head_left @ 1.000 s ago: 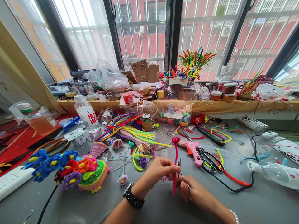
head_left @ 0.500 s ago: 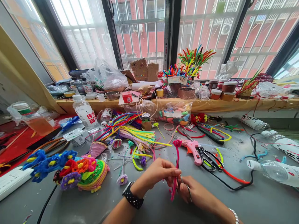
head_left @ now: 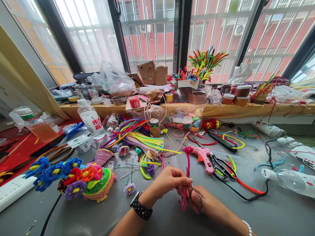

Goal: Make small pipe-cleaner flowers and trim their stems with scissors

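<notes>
My left hand (head_left: 169, 181) is pinched closed on a magenta pipe cleaner (head_left: 188, 163), which stands nearly upright with a curled, flower-like top. Its lower end hangs below my fingers. Close against it on the right, my right hand (head_left: 198, 198) is closed around small metal scissors (head_left: 202, 204); a dark handle loop shows beside the fingers. The blades run up beside the pipe cleaner and are partly hidden by my left fingers, so how far apart they are cannot be told. A tiny magenta scrap (head_left: 179, 201) shows left of the lower end.
A pink glue gun (head_left: 203, 158) and black-handled scissors (head_left: 222, 170) lie to the right, near plastic bottles (head_left: 290, 180). Bundled pipe cleaners (head_left: 140, 139) lie behind my hands. At left are fuzzy flowers (head_left: 56, 170) and a white power strip (head_left: 14, 193). A cluttered windowsill (head_left: 110, 111) runs behind.
Both hands keep nearly the same place and hold. The lower end of the magenta pipe cleaner looks less ragged than before. The whole view has shifted slightly.
</notes>
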### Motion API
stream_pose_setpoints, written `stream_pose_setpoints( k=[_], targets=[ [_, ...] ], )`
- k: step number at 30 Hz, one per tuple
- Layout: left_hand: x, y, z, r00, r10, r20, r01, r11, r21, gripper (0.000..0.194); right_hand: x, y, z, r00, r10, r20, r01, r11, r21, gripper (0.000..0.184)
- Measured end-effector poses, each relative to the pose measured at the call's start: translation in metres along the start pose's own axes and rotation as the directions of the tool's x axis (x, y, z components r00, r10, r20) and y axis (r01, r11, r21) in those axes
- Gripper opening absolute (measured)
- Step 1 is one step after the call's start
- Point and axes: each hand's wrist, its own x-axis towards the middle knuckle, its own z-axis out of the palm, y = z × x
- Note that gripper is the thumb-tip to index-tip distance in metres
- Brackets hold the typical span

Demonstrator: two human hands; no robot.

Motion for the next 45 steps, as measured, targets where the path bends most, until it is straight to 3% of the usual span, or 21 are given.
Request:
stream_pose_setpoints(
  k=[22,40,45],
  targets=[
    [0.002,-0.002,-0.004,0.997,-0.035,0.068,0.037,0.999,-0.02,0.028,0.002,0.01,-0.002,0.998,-0.046,-0.047,0.045,0.999,-0.016,0.063],
    [0.002,-0.003,-0.006,1.0,-0.03,-0.001,0.03,0.999,-0.016,0.029,0.005,0.009,0.001,0.983,0.085,-0.16,-0.097,0.993,-0.064,0.066],
    [0.002,-0.003,-0.006,1.0,0.012,0.007,-0.012,1.0,-0.02,0.027,0.005,0.01,-0.001,0.987,0.059,-0.152,-0.069,0.996,-0.065,0.068]
  ],
)
